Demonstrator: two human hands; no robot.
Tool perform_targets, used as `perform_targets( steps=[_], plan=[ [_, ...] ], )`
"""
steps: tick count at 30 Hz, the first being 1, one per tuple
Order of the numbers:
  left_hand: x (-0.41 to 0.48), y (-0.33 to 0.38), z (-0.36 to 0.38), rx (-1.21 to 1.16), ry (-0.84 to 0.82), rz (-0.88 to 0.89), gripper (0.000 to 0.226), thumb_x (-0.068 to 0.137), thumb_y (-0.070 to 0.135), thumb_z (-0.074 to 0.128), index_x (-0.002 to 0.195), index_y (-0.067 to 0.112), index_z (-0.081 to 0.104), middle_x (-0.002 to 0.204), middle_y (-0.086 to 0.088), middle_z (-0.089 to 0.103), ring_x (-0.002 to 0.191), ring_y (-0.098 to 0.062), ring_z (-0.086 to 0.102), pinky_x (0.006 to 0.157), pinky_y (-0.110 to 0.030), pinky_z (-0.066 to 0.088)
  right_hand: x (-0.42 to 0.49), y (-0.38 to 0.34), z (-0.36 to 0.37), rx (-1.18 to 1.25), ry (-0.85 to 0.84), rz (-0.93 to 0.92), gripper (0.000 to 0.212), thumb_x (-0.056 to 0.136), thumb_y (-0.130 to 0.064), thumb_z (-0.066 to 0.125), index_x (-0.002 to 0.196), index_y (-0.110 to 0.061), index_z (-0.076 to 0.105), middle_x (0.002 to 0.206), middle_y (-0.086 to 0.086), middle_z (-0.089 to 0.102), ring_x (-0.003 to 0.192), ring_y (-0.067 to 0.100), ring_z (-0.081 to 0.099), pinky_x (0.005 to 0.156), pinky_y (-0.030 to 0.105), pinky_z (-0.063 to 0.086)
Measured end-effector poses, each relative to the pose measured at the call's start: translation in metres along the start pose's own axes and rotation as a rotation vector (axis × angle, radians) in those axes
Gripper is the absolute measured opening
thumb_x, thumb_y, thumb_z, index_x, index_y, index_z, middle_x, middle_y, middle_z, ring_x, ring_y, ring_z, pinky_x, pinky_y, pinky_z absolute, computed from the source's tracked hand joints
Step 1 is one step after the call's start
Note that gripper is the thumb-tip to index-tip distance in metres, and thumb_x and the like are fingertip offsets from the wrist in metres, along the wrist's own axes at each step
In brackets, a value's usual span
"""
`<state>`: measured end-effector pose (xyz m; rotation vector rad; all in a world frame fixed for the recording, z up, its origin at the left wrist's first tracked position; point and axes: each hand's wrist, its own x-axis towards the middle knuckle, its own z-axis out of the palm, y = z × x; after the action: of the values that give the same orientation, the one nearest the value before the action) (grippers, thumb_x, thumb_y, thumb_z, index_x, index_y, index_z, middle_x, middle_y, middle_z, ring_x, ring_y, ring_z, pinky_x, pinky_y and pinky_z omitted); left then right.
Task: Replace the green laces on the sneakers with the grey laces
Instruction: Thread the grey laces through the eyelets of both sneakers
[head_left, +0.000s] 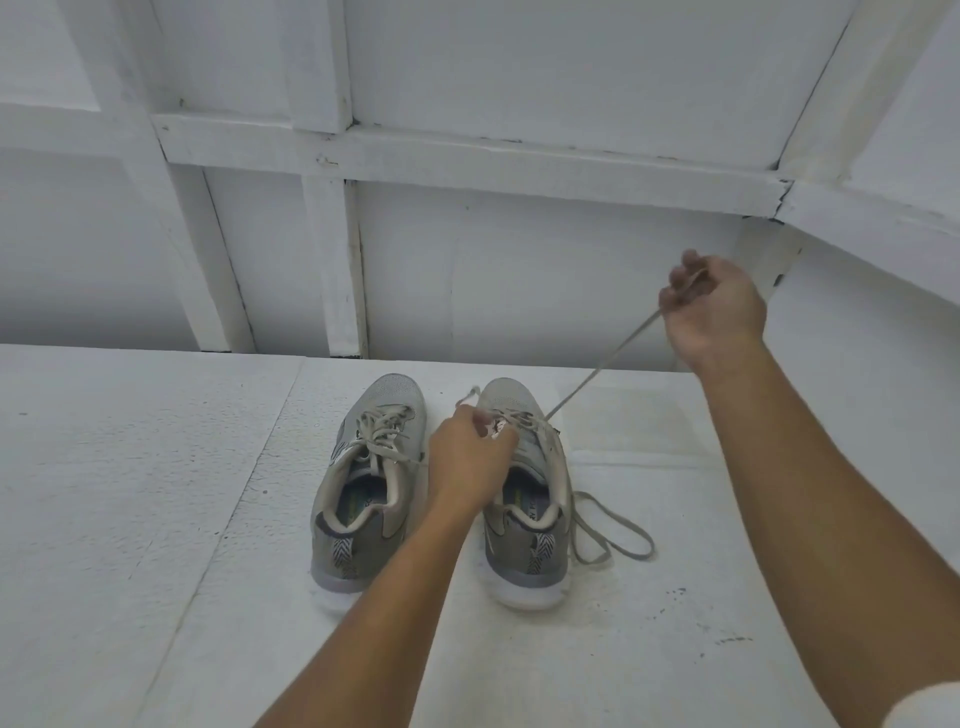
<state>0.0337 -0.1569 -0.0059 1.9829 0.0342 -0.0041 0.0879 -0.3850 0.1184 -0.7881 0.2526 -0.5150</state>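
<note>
R hand (714, 306) clenched on lace (597, 371), taut up off R sneaker (524, 499), mid-bench (156, 467) toward far edge. L hand (467, 457) gripping lace at eyelets. Keep pull steady, in line w/ eyelet; pin shoe w/ L; mind slack loop (613, 535) alongside.

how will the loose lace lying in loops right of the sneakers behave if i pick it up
Likely floppy: the loose flat greyish lace lies in slack loops on the white tabletop. Probably light, being a thin strip. It may drag, since it seems to touch the right grey mesh sneaker.
</note>
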Motion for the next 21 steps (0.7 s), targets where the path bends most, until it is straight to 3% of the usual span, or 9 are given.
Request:
perform_targets(
  steps=[1, 3, 6, 9, 11, 14, 18, 21],
  plan=[
    [-0.003, -0.003, 0.001, -0.025, 0.01, -0.006, 0.023, 0.089, 0.034, 0.061, 0.106, 0.019, 0.061, 0.102, 0.005, 0.063, 0.091, -0.011, 0.059, 0.073, -0.025, 0.043, -0.001, -0.001, 0.002, -0.137, -0.02, -0.072, 0.015, 0.093, -0.006, 0.042, 0.091, -0.017, 0.052, 0.08, 0.002, 0.062, 0.047, 0.012, 0.052, 0.044, 0.017, 0.035],
    [-0.008, -0.007, 0.003, -0.082, 0.045, -0.013, 0.02, 0.09, 0.037, 0.062, 0.101, 0.02, 0.063, 0.098, 0.007, 0.065, 0.089, -0.009, 0.06, 0.072, -0.022, 0.042, -0.011, 0.014, -0.003, -0.684, -0.142, -0.256, 0.02, 0.09, -0.005, 0.051, 0.096, -0.023, 0.059, 0.081, -0.001, 0.064, 0.047, 0.006, 0.046, 0.044, 0.016, 0.033],
    [-0.01, -0.01, 0.005, -0.146, 0.083, -0.024, 0.019, 0.09, 0.039, 0.062, 0.095, 0.021, 0.064, 0.095, 0.008, 0.066, 0.089, -0.007, 0.061, 0.075, -0.023, 0.045, -0.029, 0.063, -0.034, -1.569, -0.606, -0.294, 0.018, 0.089, -0.012, 0.065, 0.106, -0.017, 0.07, 0.101, -0.002, 0.065, 0.063, -0.008, 0.048, 0.07, 0.016, 0.038],
    [-0.012, -0.012, 0.008, -0.155, 0.099, -0.018, 0.02, 0.092, 0.04, 0.06, 0.095, 0.02, 0.065, 0.092, 0.009, 0.066, 0.086, -0.005, 0.06, 0.075, -0.022, 0.044, -0.035, 0.098, -0.064, -1.925, -0.752, -0.23, 0.018, 0.09, -0.026, 0.066, 0.106, -0.02, 0.071, 0.113, 0.001, 0.062, 0.092, 0.012, 0.057, 0.087, 0.028, 0.043],
    [-0.013, -0.012, 0.009, -0.167, 0.116, -0.018, 0.021, 0.093, 0.039, 0.06, 0.095, 0.019, 0.065, 0.092, 0.008, 0.067, 0.086, -0.005, 0.061, 0.075, -0.022, 0.044, -0.038, 0.105, -0.068, -1.901, -0.708, -0.237, 0.009, 0.093, -0.027, 0.061, 0.095, -0.021, 0.067, 0.105, 0.0, 0.061, 0.093, 0.02, 0.058, 0.084, 0.033, 0.045],
    [-0.014, -0.012, 0.01, -0.172, 0.135, -0.02, 0.021, 0.093, 0.039, 0.059, 0.095, 0.019, 0.065, 0.092, 0.007, 0.068, 0.087, -0.007, 0.061, 0.074, -0.021, 0.042, -0.035, 0.102, -0.063, -1.664, -0.592, -0.192, 0.013, 0.095, -0.024, 0.056, 0.085, -0.017, 0.058, 0.084, -0.006, 0.06, 0.077, 0.017, 0.054, 0.069, 0.031, 0.041],
    [-0.015, -0.012, 0.011, -0.149, 0.146, -0.006, 0.02, 0.095, 0.039, 0.058, 0.093, 0.02, 0.063, 0.091, 0.009, 0.067, 0.081, -0.004, 0.059, 0.062, -0.01, 0.038, -0.026, 0.083, -0.045, -0.953, -0.227, 0.021, 0.014, 0.093, -0.015, 0.049, 0.079, -0.015, 0.051, 0.088, 0.003, 0.065, 0.072, 0.015, 0.049, 0.055, 0.027, 0.031],
    [-0.015, -0.012, 0.013, -0.135, 0.155, -0.003, 0.02, 0.095, 0.039, 0.056, 0.095, 0.019, 0.062, 0.089, 0.007, 0.066, 0.077, 0.001, 0.056, 0.059, -0.007, 0.038, -0.018, 0.068, -0.035, -0.527, -0.043, 0.058, 0.015, 0.093, -0.008, 0.042, 0.082, -0.017, 0.048, 0.084, 0.002, 0.069, 0.068, 0.011, 0.05, 0.052, 0.024, 0.03]
  ],
)
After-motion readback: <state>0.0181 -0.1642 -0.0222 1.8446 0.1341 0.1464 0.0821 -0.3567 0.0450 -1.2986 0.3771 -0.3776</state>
